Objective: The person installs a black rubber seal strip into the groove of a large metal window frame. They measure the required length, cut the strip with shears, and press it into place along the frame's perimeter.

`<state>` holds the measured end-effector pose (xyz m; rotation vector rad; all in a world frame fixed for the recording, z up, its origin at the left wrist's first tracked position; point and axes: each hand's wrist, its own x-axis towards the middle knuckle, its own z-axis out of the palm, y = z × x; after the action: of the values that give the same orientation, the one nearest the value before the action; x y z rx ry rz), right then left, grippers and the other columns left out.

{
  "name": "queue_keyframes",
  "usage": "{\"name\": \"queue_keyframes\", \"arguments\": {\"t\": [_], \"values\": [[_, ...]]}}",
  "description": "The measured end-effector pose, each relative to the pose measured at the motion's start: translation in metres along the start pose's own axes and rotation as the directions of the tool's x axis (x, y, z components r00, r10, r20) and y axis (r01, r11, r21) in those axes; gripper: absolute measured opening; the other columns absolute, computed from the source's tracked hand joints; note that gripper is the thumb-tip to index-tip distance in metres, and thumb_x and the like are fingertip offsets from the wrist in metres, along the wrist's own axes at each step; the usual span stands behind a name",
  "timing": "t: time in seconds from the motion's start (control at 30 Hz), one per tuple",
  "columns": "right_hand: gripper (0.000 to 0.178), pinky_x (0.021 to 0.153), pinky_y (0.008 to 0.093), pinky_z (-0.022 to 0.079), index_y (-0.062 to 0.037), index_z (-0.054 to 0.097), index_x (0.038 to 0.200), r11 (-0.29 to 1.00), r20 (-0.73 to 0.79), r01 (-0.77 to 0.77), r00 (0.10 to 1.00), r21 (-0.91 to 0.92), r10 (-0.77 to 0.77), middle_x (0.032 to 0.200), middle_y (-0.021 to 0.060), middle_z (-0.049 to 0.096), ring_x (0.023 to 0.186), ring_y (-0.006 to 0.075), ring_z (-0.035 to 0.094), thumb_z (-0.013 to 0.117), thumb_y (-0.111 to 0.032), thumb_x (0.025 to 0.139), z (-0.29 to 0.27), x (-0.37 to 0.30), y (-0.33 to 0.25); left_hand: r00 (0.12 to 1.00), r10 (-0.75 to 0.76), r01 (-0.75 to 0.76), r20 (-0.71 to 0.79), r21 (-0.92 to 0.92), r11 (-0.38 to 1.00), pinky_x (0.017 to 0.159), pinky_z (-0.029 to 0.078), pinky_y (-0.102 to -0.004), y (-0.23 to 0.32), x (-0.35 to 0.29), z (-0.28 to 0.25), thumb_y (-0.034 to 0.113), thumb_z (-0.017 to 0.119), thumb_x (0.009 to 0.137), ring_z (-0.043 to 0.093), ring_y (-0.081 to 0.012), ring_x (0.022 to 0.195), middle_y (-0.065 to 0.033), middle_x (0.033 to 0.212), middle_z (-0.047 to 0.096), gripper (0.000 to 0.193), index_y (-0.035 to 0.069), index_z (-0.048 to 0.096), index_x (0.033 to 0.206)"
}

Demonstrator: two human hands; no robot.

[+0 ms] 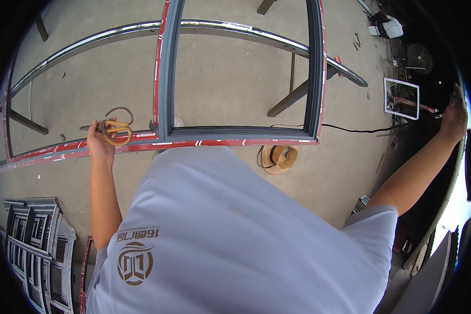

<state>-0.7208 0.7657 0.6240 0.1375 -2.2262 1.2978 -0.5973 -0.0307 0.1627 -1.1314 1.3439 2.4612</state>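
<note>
My left hand [100, 141] is closed around a pair of scissors [118, 126] with yellow loop handles, beside the near edge of a large window frame [164, 78]. The blades point left, partly behind the fingers. A thin dark curved piece [121, 109] arcs above the handles; whether it belongs to the scissors I cannot tell. Grey profiles with red protective film make up the frame. At the far right, my right hand [453, 118] is stretched out well away from the frame, its fingers against a dark background and hard to make out.
A long curved rail [235, 26] on dark legs runs under the frame. On the floor lie a straw-coloured hat [279, 158] and a black cable [356, 130]. Several frames [36, 246] are stacked at the lower left. A small white-edged frame [401, 98] and a fan [419, 57] stand at right.
</note>
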Motion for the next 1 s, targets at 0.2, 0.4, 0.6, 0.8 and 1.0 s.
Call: {"name": "queue_keyframes", "arguments": {"t": [0.2, 0.4, 0.6, 0.8, 1.0], "values": [[0.016, 0.104, 0.045, 0.045, -0.002, 0.059, 0.104, 0.684, 0.449, -0.567, 0.812, 0.459, 0.372, 0.107, 0.012, 0.062, 0.105, 0.024, 0.06, 0.059, -0.017, 0.098, 0.236, -0.153, 0.087, 0.993, -0.037, 0.035, -0.114, -0.011, 0.999, 0.063, 0.045, -0.0327, -0.03, 0.005, -0.049, 0.032, 0.042, 0.103, 0.059, -0.0208, 0.08, -0.0126, 0.091, 0.066, 0.03, 0.006, 0.053, 0.093], [0.021, 0.089, 0.0338, 0.052, -0.0035, 0.06, 0.102, 0.322, 0.665, -0.923, 0.377, 0.212, 0.645, 0.093, 0.0071, 0.068, 0.088, 0.0173, 0.067, 0.07, -0.021, 0.094, 0.474, -0.347, 0.17, 0.981, -0.083, 0.088, -0.173, 0.025, 0.996, 0.054, 0.041, -0.032, -0.045, 0.004, -0.075, 0.034, 0.041, 0.102, 0.056, -0.0188, 0.064, -0.0082, 0.077, 0.061, 0.036, 0.005, 0.056, 0.088], [0.02, 0.082, 0.0304, 0.055, 0.0001, 0.062, 0.1, 0.413, 0.797, -0.908, 0.203, -0.063, 0.568, 0.092, 0.0084, 0.069, 0.082, 0.016, 0.067, 0.071, -0.016, 0.092, 0.59, -0.434, 0.194, 0.973, -0.151, 0.171, -0.175, 0.107, 0.979, 0.052, 0.041, -0.0326, -0.063, 0.003, -0.077, 0.036, 0.042, 0.102, 0.053, -0.0188, 0.058, -0.0082, 0.071, 0.059, 0.038, 0.006, 0.055, 0.081], [0.022, 0.071, 0.0296, 0.053, 0.0043, 0.065, 0.094, 0.527, 0.794, -0.811, 0.136, -0.254, 0.592, 0.085, 0.0102, 0.069, 0.077, 0.0168, 0.066, 0.075, -0.014, 0.088, 0.611, -0.455, 0.204, 0.965, -0.147, 0.182, -0.218, 0.149, 0.972, 0.049, 0.042, -0.03, -0.079, 0.007, -0.063, 0.036, 0.045, 0.101, 0.053, -0.0185, 0.056, -0.0093, 0.069, 0.058, 0.037, 0.006, 0.053, 0.082], [0.023, 0.071, 0.0299, 0.054, 0.0041, 0.065, 0.094, 0.371, 0.788, -0.902, 0.061, -0.219, 0.613, 0.084, 0.011, 0.07, 0.077, 0.0173, 0.067, 0.076, -0.015, 0.088, 0.616, -0.462, 0.203, 0.957, -0.182, 0.221, -0.224, 0.161, 0.962, 0.048, 0.041, -0.0299, -0.074, 0.01, -0.062, 0.037, 0.046, 0.101, 0.051, -0.0183, 0.053, -0.0092, 0.069, 0.057, 0.037, 0.006, 0.052, 0.081]]}}
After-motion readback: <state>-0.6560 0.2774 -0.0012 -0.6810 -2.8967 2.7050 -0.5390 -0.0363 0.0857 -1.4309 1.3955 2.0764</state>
